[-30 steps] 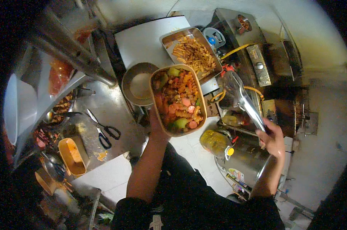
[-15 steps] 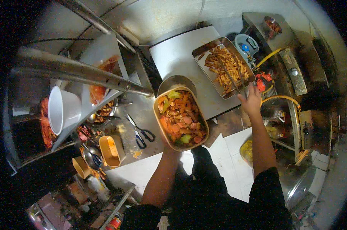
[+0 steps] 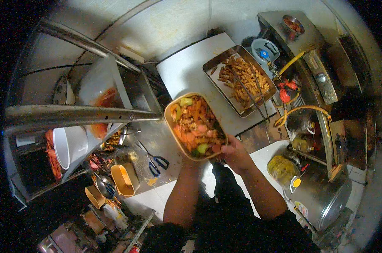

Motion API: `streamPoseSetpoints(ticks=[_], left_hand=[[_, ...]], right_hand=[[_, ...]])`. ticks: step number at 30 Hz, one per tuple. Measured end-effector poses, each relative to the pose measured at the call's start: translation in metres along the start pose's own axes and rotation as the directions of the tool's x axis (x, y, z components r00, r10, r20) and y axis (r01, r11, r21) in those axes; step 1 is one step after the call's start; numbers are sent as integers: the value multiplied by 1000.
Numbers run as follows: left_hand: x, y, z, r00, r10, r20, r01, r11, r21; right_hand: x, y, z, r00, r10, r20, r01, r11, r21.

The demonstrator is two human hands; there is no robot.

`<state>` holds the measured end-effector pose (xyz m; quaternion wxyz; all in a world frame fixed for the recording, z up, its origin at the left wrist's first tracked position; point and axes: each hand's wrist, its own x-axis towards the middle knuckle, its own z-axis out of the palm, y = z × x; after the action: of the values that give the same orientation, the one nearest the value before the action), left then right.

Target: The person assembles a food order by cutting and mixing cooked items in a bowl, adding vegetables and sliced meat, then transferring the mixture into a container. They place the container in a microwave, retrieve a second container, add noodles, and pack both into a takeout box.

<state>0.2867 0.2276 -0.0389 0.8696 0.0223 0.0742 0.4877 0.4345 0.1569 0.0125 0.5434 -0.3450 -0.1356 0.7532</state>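
- Stainless counters and shelving are filling a cramped, dim kitchen, with a white board [image 3: 186,74] lying at the far side of the work surface.
- Both hands are holding an oblong brown takeaway container [image 3: 194,125] of mixed food above the counter, its long axis running away from the person and slightly leftward.
- The right hand [image 3: 234,155] is gripping the container's near right corner, thumb curling over the rim.
- The left hand is sitting hidden beneath the container; whether it is cupping or gripping I cannot tell.
- Beyond and to the right, a metal tray of fries [image 3: 240,79] is resting on the board, with tongs [image 3: 253,95] lying across it.
- Scissors [image 3: 154,157] are lying on the counter left of the container; an empty orange tub [image 3: 122,180] is sitting nearer the person.
- A yellow-capped bottle [image 3: 283,170] is standing at the right.
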Motion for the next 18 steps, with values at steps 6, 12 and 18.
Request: streamPoseSetpoints(ticks=[6,12,18], left_hand=[[3,39,8,962,169,-215,-63,902,428],[-152,48,1,841,6,-541,301,826,477],[-243,48,-2,751,190,-632,230,822,520]], right_hand=[[115,-21,-36,988,-19,156,6,996,87],[258,-11,-71,983,-97,155,112,990,-90],[344,16,-71,996,69,-51,-75,990,-116]])
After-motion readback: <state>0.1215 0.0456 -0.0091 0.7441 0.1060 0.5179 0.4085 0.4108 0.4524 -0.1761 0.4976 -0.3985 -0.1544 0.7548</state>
